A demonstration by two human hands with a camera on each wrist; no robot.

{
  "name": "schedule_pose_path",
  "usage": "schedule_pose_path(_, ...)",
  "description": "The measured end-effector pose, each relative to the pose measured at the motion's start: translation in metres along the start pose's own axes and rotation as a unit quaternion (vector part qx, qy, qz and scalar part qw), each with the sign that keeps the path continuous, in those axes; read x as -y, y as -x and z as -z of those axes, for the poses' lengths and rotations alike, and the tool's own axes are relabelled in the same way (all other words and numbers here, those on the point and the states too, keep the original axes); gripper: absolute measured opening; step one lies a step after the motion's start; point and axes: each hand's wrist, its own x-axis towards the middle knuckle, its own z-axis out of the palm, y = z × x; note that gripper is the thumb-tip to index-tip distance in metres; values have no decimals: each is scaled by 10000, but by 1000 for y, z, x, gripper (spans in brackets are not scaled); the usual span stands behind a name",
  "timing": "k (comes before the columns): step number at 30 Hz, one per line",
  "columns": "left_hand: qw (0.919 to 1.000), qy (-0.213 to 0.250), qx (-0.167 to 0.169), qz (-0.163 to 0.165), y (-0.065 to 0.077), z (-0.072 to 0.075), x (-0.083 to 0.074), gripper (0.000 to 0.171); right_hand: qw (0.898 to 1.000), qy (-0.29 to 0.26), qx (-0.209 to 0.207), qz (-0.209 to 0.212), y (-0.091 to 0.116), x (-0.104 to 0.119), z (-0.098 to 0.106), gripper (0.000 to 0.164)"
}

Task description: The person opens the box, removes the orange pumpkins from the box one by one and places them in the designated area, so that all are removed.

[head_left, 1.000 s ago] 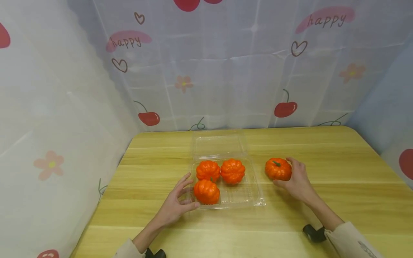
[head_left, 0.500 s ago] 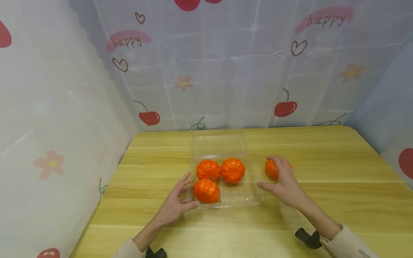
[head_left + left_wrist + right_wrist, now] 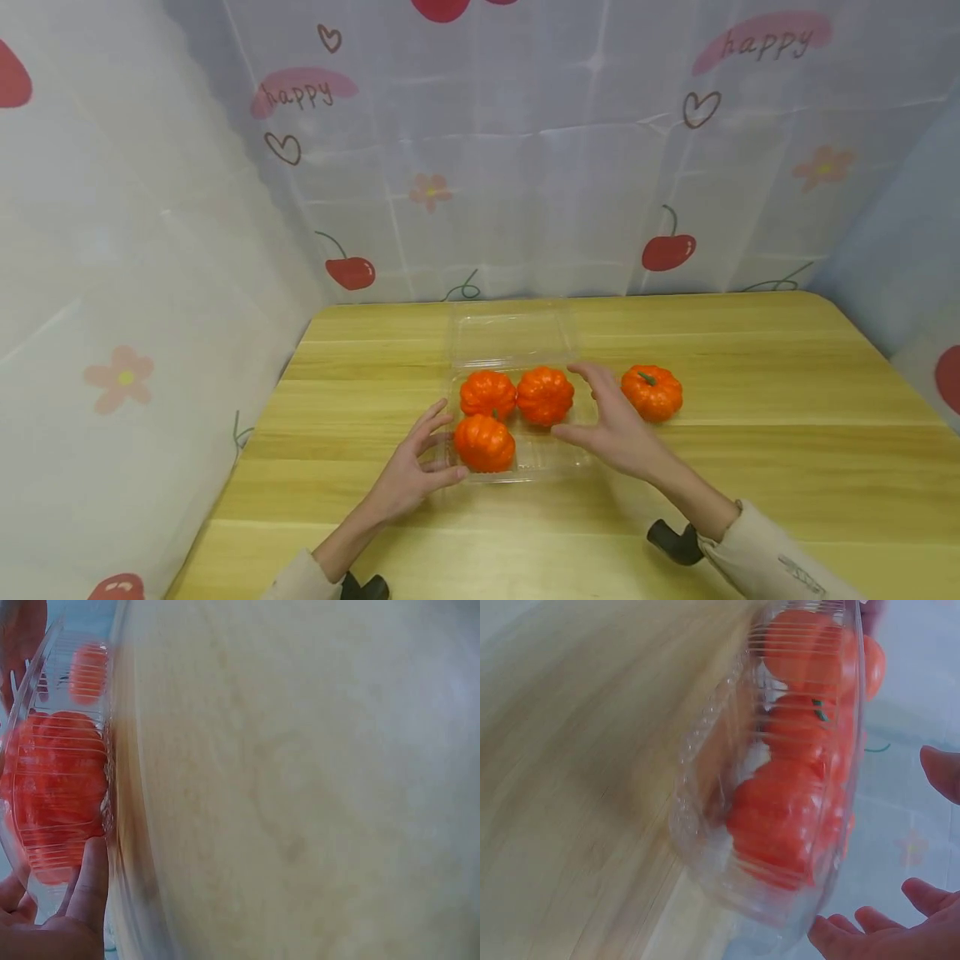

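Observation:
An open clear plastic clamshell container [image 3: 551,454] sits on the table with three orange toy pumpkins in it: a back-left pumpkin [image 3: 486,392], a back-right pumpkin [image 3: 545,395] and a front-left pumpkin [image 3: 484,444]. My left hand [image 3: 403,479] rests loosely at the container's front-left corner, its thumb against the wall [image 3: 91,874]. Over the container's right edge is my right hand [image 3: 621,435], fingers spread, nothing held, thumb and fingertips close to the back-right pumpkin. A fourth pumpkin [image 3: 652,393], green stem up, lies right of the container, partly behind my right hand.
The container's lid [image 3: 512,333] lies flipped back toward the far edge of the wooden table [image 3: 360,367]. A printed curtain [image 3: 517,192] hangs right behind that edge and along both sides.
My right hand has come away from the pumpkin on the right and moved left to the container. That pumpkin stays in place. My left hand keeps its position.

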Motion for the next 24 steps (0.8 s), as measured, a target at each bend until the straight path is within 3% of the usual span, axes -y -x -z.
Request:
schedule_pose_path(8,10000,16,-35,17,-1,-1,1,77,9999,-35,60,101,-17,4,-18,77)
schedule_pose_path(24,10000,-37,-26,60,-1,-1,1,76,9980,-5,105,-624,-34,-3,-32,82)
